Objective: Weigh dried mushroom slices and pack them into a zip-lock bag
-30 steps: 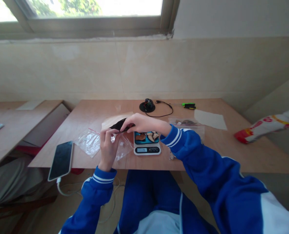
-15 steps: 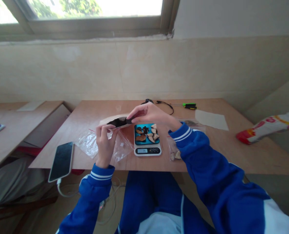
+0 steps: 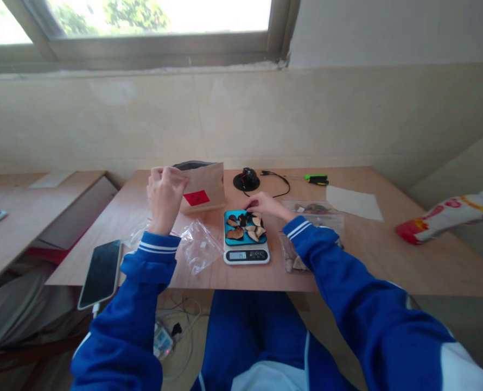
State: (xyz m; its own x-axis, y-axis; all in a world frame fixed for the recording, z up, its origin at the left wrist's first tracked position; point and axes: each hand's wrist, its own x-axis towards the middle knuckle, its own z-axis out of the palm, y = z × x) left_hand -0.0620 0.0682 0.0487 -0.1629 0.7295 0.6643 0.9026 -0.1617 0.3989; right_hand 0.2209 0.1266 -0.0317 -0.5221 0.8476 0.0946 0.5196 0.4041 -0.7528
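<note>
A kraft paper bag with a red label and a dark lining stands tilted on the far part of the table, its mouth open. My left hand is raised at its left edge, fingers closed on it. My right hand reaches forward with loose fingers, its fingertips at the back rim of the blue tray on a white digital scale. Several dried brown and dark slices lie on the tray. The display's digits are too small to read.
Clear plastic zip bags lie around the scale: one crumpled, one holding pale pieces, one holding dark pieces. A phone sits at the table's near left edge. A black cabled device stands behind.
The bag, held flat between both hands before, now stands upright further back. My left hand has risen and moved left. My right hand has dropped from the bag to the tray.
</note>
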